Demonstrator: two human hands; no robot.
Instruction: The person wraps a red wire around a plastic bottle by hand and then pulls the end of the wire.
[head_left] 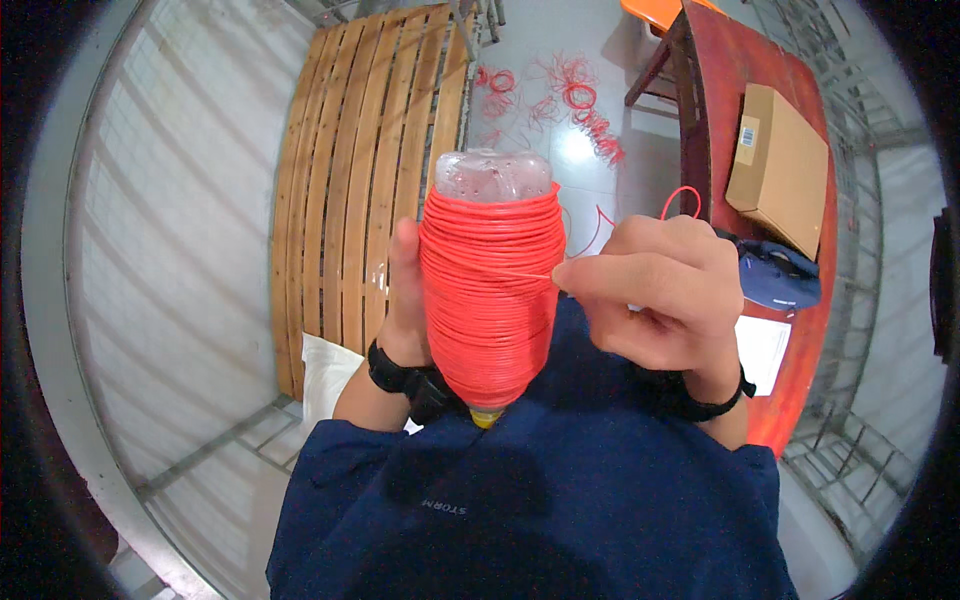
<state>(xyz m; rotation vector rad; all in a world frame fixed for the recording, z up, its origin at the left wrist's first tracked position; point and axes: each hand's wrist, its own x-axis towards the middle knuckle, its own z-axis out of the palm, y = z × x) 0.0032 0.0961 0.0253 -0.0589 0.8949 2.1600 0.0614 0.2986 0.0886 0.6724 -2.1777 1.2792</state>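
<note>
A pale grey floor, metal-barred frames along both sides, and a wooden slatted panel point(365, 170) lying flat out beyond the hands. That's the room.

Closest in, the person's dark blue top fills the bottom of the view. Just above it, the left hand point(402, 315) is wrapped round the back of a clear plastic bottle point(492, 178) held upside down, yellow cap towards the chest, bare base pointing away. Its long axis runs straight out from the body, and nearly all of it is covered in tight turns of orange-red cord point(490, 300). The left fingers are clenched behind the spool, only the thumb side showing.

To the right of that, the right hand point(655, 290) has its fingers pinched shut on a single strand of the cord. The strand runs taut and almost level, leftwards from the fingertips to the spool's middle, crossing the bottle's axis squarely. A loose loop rises just behind those knuckles.

Further right, the red bench point(800, 350) carries a dark blue cap, then a cardboard box point(780, 165). Well beyond, loose orange-red coils point(560, 100) litter the floor.
</note>
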